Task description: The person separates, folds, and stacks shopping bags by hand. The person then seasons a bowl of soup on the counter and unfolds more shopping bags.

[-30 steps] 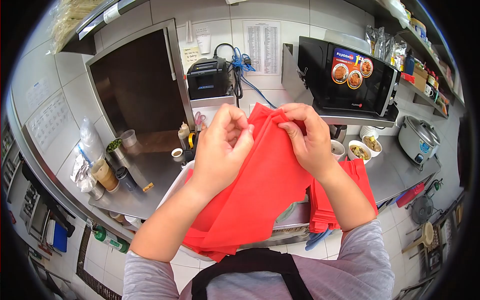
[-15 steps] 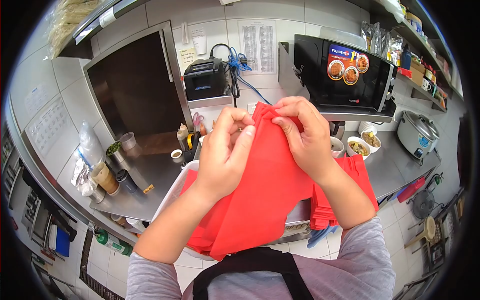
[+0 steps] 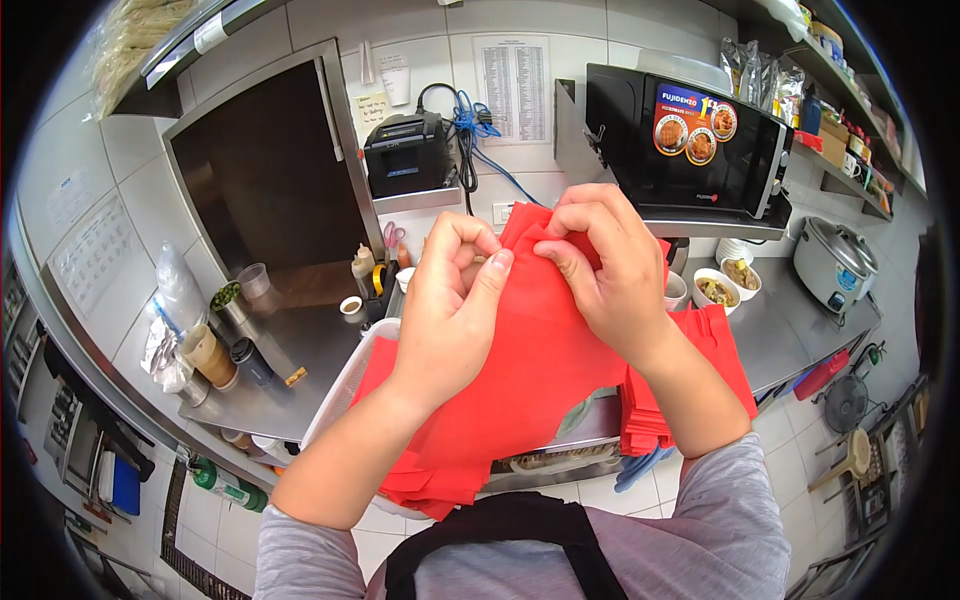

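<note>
A red fabric bag (image 3: 530, 340), thin and creased like non-woven cloth, is held up in front of me. My left hand (image 3: 455, 310) is closed, pinching its top edge between thumb and fingers. Close beside it, my right hand (image 3: 600, 260) is also closed on the upper edge, thumb and fingers pressed together. Below my left forearm, more red fabric bags (image 3: 430, 485) lie over a white plastic basket (image 3: 345, 385). A folded stack of red bags (image 3: 640, 425) sits on the right, partly behind my right forearm.
A steel counter (image 3: 270, 390) runs along the wall. At left stand cups and bottles (image 3: 210, 355); a black printer (image 3: 408, 155) is at the back. On the right are a microwave (image 3: 690, 150), bowls of food (image 3: 715, 290) and a rice cooker (image 3: 838, 265).
The held fabric has opened out wider, its lower folds swinging to the right and exposing more below. My right hand has shifted slightly up; both hands keep their pinch.
</note>
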Tool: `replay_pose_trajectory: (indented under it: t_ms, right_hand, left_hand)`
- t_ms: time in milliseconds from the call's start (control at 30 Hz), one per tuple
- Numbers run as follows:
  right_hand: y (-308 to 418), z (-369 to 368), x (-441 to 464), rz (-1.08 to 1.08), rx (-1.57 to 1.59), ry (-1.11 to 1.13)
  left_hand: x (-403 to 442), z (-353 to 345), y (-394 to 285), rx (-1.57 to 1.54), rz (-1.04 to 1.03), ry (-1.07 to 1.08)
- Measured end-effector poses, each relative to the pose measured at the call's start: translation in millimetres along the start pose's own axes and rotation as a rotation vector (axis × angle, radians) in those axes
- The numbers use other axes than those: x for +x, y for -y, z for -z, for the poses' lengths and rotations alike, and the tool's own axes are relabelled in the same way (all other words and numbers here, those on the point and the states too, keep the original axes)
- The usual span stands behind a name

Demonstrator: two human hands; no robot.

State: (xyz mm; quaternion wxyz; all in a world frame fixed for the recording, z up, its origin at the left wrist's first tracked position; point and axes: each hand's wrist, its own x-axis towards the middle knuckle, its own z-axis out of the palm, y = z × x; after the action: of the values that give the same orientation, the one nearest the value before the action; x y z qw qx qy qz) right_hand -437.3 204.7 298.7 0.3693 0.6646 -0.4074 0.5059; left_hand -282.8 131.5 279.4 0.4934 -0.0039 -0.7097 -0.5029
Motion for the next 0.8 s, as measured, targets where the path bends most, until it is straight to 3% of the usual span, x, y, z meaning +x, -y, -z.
replay_pose_trajectory:
  t_ms: [367, 433, 700, 800]
  right_hand:
    - [0.7, -1.2, -0.6, -0.179, 0.171, 0.046]
    - [3.3, 1.9, -0.5, -0.157, -0.004, 0.143]
    - [-7.8, -3.4, 2.9, -0.009, -0.084, 0.120]
    - [-16.2, 0.8, 5.5, 0.023, 0.036, 0.014]
  left_hand:
    - [-1.9, 3.2, -2.8, 0.155, 0.021, 0.053]
    - [-1.4, 2.0, -1.3, 0.141, 0.003, 0.061]
    - [-5.7, 9.6, 7.4, -0.039, 0.046, 0.116]
    - [-27.2, 19.3, 10.7, 0.480, -0.060, 0.201]
